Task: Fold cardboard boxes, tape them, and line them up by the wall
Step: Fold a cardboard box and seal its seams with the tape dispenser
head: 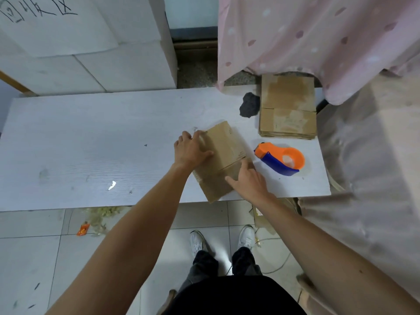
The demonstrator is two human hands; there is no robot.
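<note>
Grips creased flat cardboard box (223, 155) with left hand (191, 151), fingers curled | presses it with right hand (248, 179), fingers spread

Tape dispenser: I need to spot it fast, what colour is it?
The tape dispenser is orange with a blue part; head view shows it.

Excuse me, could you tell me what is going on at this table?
A person stands at the white table working a flat cardboard box, not yet folded. The left hand grips its far-left edge; the right hand presses flat on its near-right part. The tape dispenser lies untouched to the right, a stack of flat boxes behind it.
</note>
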